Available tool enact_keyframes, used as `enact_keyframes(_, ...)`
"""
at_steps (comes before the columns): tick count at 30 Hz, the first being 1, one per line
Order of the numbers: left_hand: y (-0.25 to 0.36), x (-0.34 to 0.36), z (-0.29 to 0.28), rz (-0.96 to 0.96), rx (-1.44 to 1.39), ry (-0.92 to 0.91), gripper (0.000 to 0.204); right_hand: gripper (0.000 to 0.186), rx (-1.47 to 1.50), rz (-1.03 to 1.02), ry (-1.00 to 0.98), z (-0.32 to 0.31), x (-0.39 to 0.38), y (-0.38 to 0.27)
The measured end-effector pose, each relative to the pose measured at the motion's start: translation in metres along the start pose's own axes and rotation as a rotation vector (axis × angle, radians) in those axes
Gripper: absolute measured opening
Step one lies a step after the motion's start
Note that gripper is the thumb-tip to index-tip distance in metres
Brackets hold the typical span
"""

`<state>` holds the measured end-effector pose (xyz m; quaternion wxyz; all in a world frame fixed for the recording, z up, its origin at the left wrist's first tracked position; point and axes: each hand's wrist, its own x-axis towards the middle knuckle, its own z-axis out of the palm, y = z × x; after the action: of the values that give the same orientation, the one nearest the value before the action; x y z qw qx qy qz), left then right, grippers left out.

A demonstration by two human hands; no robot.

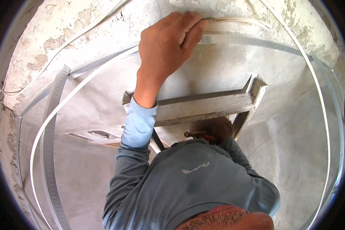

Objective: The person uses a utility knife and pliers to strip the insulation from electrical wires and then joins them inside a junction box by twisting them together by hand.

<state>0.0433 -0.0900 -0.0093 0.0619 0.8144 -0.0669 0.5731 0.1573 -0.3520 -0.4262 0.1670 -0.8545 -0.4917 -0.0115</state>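
Observation:
My left hand (165,46), in a light blue cuff, is raised to the pale plaster, fingers closed on the end of a thin white cable (241,21). A perforated metal strip (245,38) runs just beside it. Below, my right hand (220,128) is in shadow, partly hidden by my grey-shirted body, closed around a red-handled tool (203,136) with a metal end; its exact kind is unclear. Between my hands is a worn frame (203,107) like a stool or ladder top.
Curved metal channels (55,99) and loose white cables (316,96) arc down both sides. Rough, patchy plaster (65,30) borders the top and left edge. A smoother grey surface (287,115) with a chipped hole (101,134) spreads behind the frame.

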Motion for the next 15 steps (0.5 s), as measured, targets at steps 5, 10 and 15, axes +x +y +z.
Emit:
enact_keyframes(5,0.001,-0.001,0.0,-0.002,0.078,-0.026,0.016,0.034,0.42,0.03,-0.022,-0.033,-0.036,0.027)
enact_keyframes(10,0.022,-0.024,-0.006,-0.122,0.247,0.003,0.019,0.043,1.014,0.565,-0.558,-0.238,-0.078,-0.046)
enact_keyframes(15,0.034,-0.039,0.008,-0.264,0.226,-0.008,0.02,0.049,1.368,0.103,-0.009,-0.284,-0.084,-0.086)
